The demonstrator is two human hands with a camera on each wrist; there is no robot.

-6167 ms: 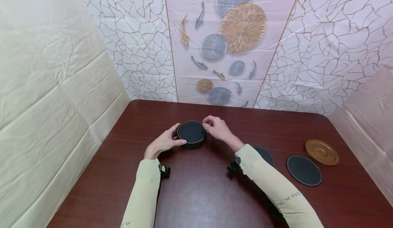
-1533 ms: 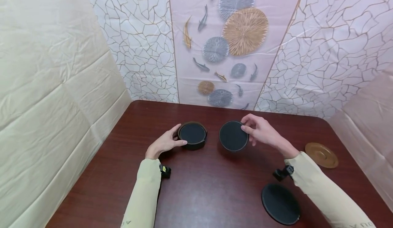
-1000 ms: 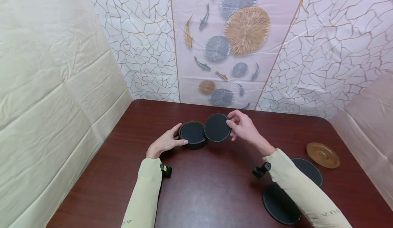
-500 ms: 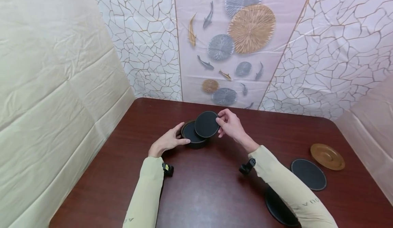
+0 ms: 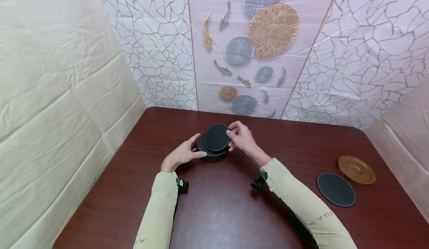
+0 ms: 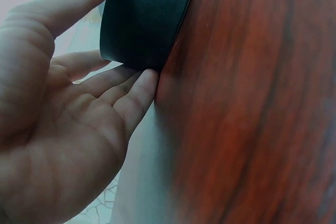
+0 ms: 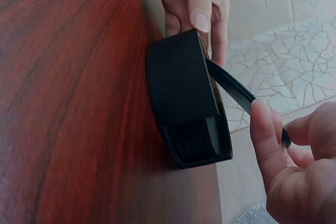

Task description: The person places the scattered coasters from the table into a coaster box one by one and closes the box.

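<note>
Pinching disc (image 5: pixel 217 138): right hand (image 5: pixel 242 139) | clasping holder (image 5: pixel 215 157): left hand (image 5: pixel 180 155) | disc tilted between hands

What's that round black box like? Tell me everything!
The box is short and round, its black outside leather-like, with a brownish rim and a gap in its wall. It sits flat on the table, a disc inside. The left hand holds it; another disc, in the right hand, slants over its opening, perhaps touching.

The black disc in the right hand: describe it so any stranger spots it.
On the brown table, find the round black holder held by the left hand. The black disc tilts over its opening, pinched by the right hand, unlike the other disc lying flat at right.
</note>
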